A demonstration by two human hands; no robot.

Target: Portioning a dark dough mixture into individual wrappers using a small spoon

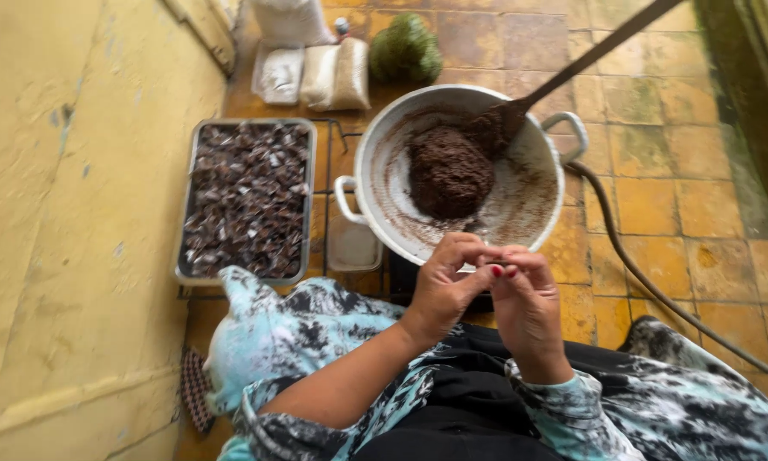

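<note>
Hidden between pinched fingertips, something too small to make out, held just over the near rim of the wide white metal two-handled pot (520, 205). Left hand (445, 286) and right hand (525, 299) touching, fingers curled and pressed together at the tips. In the pot, a dark brown lump of paste (449, 171) and a long-handled wooden spoon (520, 107). Left of it, a rectangular metal tray of dark wrapped pieces (247, 201). Beyond, pale sacks (337, 75) on yellow tiled floor (657, 188).

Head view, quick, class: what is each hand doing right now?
Left hand: fingers curled, pinching something small I cannot identify.
Right hand: fingers curled, fingertips meeting the left's; contents cannot be told.
</note>
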